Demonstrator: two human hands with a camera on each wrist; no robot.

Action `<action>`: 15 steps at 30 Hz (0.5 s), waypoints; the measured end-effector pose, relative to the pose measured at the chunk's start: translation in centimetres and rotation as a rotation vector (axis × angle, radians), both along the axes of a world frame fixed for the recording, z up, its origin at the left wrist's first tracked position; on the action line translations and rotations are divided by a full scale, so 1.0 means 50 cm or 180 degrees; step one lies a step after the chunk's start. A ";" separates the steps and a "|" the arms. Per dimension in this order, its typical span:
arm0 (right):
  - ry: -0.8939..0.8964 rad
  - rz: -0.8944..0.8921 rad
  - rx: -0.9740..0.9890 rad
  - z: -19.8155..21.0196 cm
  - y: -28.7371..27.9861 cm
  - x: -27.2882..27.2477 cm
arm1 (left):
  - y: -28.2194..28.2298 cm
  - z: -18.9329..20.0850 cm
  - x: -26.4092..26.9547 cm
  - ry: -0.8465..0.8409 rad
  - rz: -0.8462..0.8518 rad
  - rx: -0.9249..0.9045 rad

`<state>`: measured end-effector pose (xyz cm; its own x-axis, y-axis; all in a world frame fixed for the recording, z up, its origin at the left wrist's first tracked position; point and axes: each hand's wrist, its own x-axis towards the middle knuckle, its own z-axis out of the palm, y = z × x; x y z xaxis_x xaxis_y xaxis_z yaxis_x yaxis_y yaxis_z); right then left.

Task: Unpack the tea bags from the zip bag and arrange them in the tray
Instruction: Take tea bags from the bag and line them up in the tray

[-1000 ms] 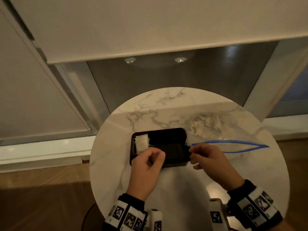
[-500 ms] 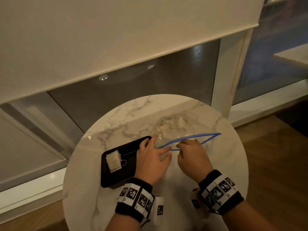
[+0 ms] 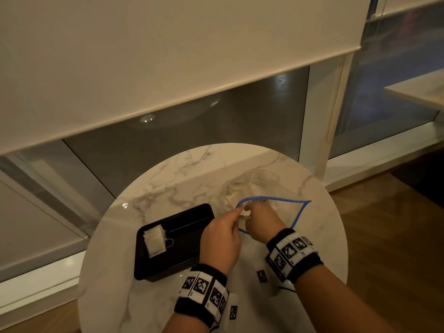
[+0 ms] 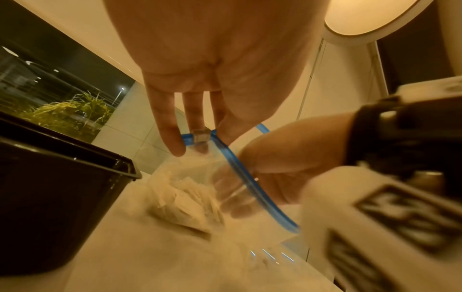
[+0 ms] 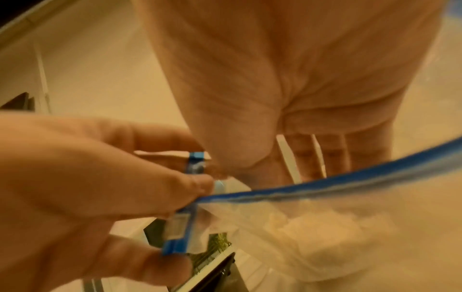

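A clear zip bag with a blue zip rim lies at the table's far right, mouth gaping toward me. My left hand pinches the rim's left end at the slider, also seen in the right wrist view. My right hand reaches into the mouth with fingers extended; they show through the plastic. Loose tea bags are heaped inside the bag. Left of the bag sits the black tray with white tea bags stacked at its left end.
The round marble table stands against a window with a lowered roller blind. Wooden floor lies to the right, and another tabletop shows at the far right. The tray wall rises just left of my left hand.
My left hand left the tray and took the zip end of the bag. The bag's mouth has spread wider and my right hand has gone into it. The head view swung right.
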<state>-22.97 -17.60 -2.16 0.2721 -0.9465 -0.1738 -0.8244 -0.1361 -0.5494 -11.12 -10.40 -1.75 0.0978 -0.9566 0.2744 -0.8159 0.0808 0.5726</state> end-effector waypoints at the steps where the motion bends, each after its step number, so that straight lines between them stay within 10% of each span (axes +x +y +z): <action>1: 0.0113 0.0067 0.0080 0.012 -0.013 0.006 | 0.002 -0.002 -0.003 0.0007 -0.0018 0.0020; 15: 0.1384 0.0883 0.1221 -0.017 -0.121 0.062 | 0.005 -0.022 0.013 -0.0028 0.0013 0.0095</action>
<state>-19.89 -23.64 -3.02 0.3262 -0.6997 -0.6357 -0.9453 -0.2364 -0.2250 -10.49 -10.15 -2.86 0.0995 -0.9640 0.2465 -0.8212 0.0603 0.5674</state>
